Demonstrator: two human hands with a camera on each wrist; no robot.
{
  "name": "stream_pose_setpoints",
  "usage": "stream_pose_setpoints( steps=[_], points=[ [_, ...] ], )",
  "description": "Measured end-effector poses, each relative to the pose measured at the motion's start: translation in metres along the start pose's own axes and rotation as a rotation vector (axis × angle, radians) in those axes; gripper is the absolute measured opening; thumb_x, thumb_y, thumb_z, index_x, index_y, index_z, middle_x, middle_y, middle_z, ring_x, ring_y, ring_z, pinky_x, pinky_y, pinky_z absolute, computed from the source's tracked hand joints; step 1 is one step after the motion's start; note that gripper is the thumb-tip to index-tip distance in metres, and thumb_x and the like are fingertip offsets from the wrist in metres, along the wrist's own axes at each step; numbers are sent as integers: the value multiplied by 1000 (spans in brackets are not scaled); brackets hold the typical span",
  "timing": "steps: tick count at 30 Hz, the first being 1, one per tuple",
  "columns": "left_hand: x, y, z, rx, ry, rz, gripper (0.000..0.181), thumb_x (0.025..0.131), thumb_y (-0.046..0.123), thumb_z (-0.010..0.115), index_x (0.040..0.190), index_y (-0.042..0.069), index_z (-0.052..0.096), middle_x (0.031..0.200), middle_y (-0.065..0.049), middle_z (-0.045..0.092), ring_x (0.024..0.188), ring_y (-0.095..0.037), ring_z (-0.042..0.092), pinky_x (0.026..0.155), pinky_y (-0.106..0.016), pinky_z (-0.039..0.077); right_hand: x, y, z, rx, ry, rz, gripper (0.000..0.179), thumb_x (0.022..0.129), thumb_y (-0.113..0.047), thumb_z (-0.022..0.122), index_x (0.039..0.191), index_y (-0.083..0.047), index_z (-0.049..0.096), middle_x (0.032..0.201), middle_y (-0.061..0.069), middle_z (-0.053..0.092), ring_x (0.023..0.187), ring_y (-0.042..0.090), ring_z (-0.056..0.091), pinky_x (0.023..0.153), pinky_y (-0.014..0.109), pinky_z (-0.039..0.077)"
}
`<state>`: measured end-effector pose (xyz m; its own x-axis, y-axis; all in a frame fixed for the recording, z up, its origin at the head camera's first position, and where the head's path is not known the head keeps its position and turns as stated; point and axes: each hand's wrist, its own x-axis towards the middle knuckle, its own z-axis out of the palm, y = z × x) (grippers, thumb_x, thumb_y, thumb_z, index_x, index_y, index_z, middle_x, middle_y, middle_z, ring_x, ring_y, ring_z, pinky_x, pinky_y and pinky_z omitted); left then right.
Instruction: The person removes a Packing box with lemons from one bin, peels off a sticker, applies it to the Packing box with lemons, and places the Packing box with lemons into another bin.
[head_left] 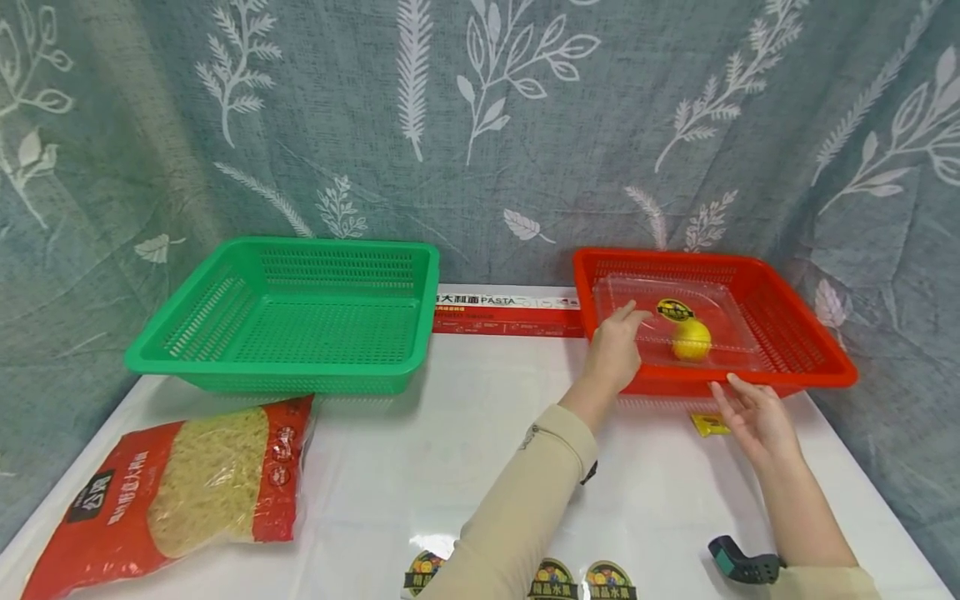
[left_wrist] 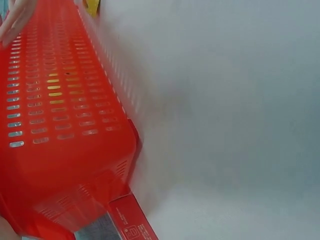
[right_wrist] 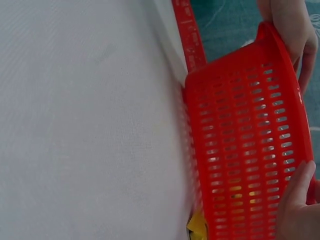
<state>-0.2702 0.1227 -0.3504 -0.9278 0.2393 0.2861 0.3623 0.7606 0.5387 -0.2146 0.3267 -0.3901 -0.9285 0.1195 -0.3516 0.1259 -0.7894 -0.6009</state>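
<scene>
A clear plastic container with a black and gold label sits in the red basket, with a round yellow fruit showing through the clear plastic. My left hand reaches over the basket's front left corner, its extended fingers at the container's left side. At the front rim is my right hand, fingertips right at the rim and fingers loosely spread. In the right wrist view, the right hand's fingers lie along the basket's wall, while the left hand's fingertips are partly hidden behind the rim.
A green basket stands at the left, with a bag of pasta before it. A long red and white pasta box lies between the baskets. A yellow packet lies near the red basket. Several round stickers are at the front edge.
</scene>
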Motion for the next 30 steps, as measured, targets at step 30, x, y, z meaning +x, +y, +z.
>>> stream_pose_setpoints(
  steps=[30],
  points=[
    [-32, -78, -97, -329, -102, 106, 42, 94, 16, 50, 135, 9, 45, 134, -5, 48, 124, -19, 42, 100, -35, 38, -43, 16, 36, -1247, -276, -175, 53, 97, -43, 33, 125, 0, 46, 107, 4, 64, 91, 6, 63, 79, 23, 51]
  ],
)
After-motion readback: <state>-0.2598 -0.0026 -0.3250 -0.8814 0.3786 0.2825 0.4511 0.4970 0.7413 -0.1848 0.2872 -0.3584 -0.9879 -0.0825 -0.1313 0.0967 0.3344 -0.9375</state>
